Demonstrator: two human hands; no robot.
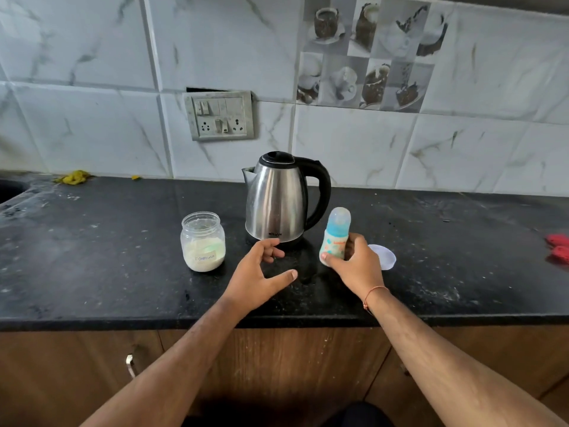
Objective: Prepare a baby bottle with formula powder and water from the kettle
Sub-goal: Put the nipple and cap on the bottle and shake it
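- Two bare hands are seen, nearest the viewer, over the front part of the black counter (92,257).
- The left hand (257,274) hovers with fingers spread and relaxed, nothing held; it lies at about 9 o'clock of the bottle and just in front of the kettle's base.
- The right hand (357,266) is wrapped round the lower body of the one baby bottle (334,238), thumb in front and fingers behind; the bottle is held about upright, at or just above the counter, with its cap on.
- A thin thread bracelet (374,295) is worn on the right wrist.
- One white round lid (385,257) lies flat at 3 o'clock of the bottle, partly hidden behind the right hand.
- One open glass jar (202,240), labelled as formula and roughly a third full of white powder, stands at 9 o'clock of the bottle, beyond the left hand.
- One steel kettle (277,200), lid closed, stands at 11 o'clock of the bottle, handle turned towards it.
- The step in hand is judged to be the opening of the bottle; little of the task appears done.
- The next move is judged to call for the free left hand to be brought onto the cap, so it can be taken off while the body is held steady.
- Farthest off, one switch panel (219,115) is set in the tiled wall, at 12 o'clock of the jar.
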